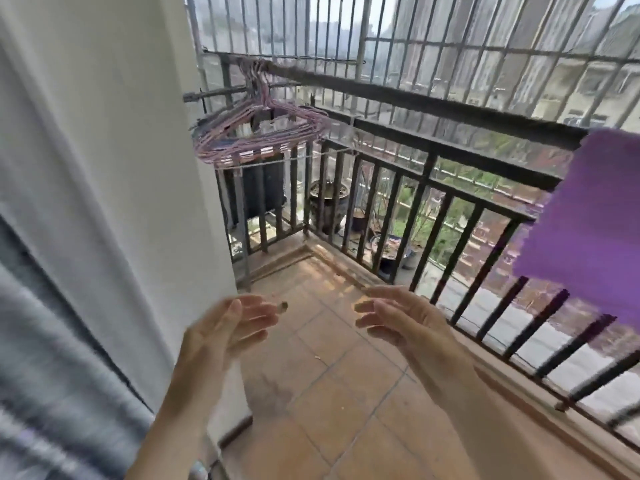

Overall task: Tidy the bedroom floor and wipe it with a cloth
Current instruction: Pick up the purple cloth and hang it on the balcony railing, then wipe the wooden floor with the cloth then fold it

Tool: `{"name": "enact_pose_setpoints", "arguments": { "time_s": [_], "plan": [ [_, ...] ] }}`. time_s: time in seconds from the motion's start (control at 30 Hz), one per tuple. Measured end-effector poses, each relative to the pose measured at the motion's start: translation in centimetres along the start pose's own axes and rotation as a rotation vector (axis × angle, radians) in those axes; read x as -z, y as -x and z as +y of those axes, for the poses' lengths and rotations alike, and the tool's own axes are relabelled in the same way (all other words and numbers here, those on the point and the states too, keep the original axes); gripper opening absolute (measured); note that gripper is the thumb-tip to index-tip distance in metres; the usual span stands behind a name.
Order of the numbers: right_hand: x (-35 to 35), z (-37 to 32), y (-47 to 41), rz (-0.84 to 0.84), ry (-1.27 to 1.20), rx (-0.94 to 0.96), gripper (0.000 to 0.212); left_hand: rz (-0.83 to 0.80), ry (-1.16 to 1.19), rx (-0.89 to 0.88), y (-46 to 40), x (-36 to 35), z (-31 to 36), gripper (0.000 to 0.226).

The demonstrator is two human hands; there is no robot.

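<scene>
A purple cloth (585, 220) hangs over the dark balcony railing (450, 168) at the right edge of the view. My left hand (225, 327) and my right hand (398, 320) are raised in front of me above the tiled balcony floor (346, 393), palms turned toward each other. Both have relaxed, slightly bent fingers and hold nothing. The cloth is well to the right of my right hand and apart from it.
A bundle of pink hangers (259, 133) hangs from a bar at the balcony's far left corner. A white wall (121, 168) and a grey curtain (52, 375) fill the left. Plant pots (325, 202) stand beyond the railing. Metal window bars (415, 46) enclose the balcony.
</scene>
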State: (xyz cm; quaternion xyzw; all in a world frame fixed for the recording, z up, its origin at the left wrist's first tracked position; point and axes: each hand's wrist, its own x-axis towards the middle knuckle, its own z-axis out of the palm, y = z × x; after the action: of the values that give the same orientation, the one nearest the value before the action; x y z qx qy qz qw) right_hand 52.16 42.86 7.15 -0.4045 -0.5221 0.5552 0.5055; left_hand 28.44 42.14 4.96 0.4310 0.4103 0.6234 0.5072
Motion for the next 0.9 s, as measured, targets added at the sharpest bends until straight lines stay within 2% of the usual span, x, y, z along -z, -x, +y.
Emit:
{"name": "enact_pose_setpoints", "arguments": {
  "time_s": [0.03,0.07,0.23,0.3,0.37,0.4,0.47,0.53,0.63,0.7,0.73,0.83,0.9],
  "plan": [
    [-1.2,0.8,0.0,-0.025,-0.021,-0.015,0.039,0.051,0.038,0.028,0.7,1.2,0.2,0.029],
    [-2.5,1.5,-0.1,-0.040,-0.030,-0.030,0.046,0.101,0.057,0.051,1.5,2.6,0.1,0.027],
    [-9.7,4.6,-0.2,-0.126,-0.056,-0.102,0.066,0.312,0.118,0.083,5.2,8.7,0.4,0.034],
    [-13.3,5.6,0.0,-0.184,-0.074,-0.127,0.061,0.364,0.117,0.085,7.0,12.1,1.1,0.023],
    [-15.8,6.3,0.2,-0.216,-0.087,-0.136,0.040,0.368,0.087,0.094,8.4,14.6,1.9,0.052],
    [-17.7,6.7,0.4,-0.247,-0.092,-0.152,0.029,0.411,0.081,0.098,9.5,16.4,2.4,0.057],
    [-21.5,7.7,0.9,-0.315,-0.094,-0.210,0.022,0.506,0.123,0.088,11.5,19.9,3.7,0.041],
    [-25.4,8.6,1.4,-0.424,-0.123,-0.269,0.021,0.586,0.150,0.075,13.4,22.9,4.8,0.037],
    [-31.0,9.8,2.0,-0.554,-0.108,-0.336,0.054,0.721,0.103,0.067,16.6,27.7,6.3,0.034],
    [-34.6,10.6,2.3,-0.594,-0.102,-0.372,0.056,0.795,0.055,0.017,19.2,30.6,7.8,0.030],
    [-36.3,10.9,2.5,-0.614,-0.111,-0.377,0.058,0.814,0.032,-0.009,20.5,31.9,8.7,0.034],
    [-41.1,11.9,2.8,-0.686,-0.114,-0.351,0.073,0.874,-0.029,-0.078,24.8,35.5,10.5,0.068],
    [-44.0,12.7,3.3,-0.753,-0.100,-0.343,0.070,0.961,-0.036,-0.106,27.5,37.5,11.0,0.072]
  ]
}}
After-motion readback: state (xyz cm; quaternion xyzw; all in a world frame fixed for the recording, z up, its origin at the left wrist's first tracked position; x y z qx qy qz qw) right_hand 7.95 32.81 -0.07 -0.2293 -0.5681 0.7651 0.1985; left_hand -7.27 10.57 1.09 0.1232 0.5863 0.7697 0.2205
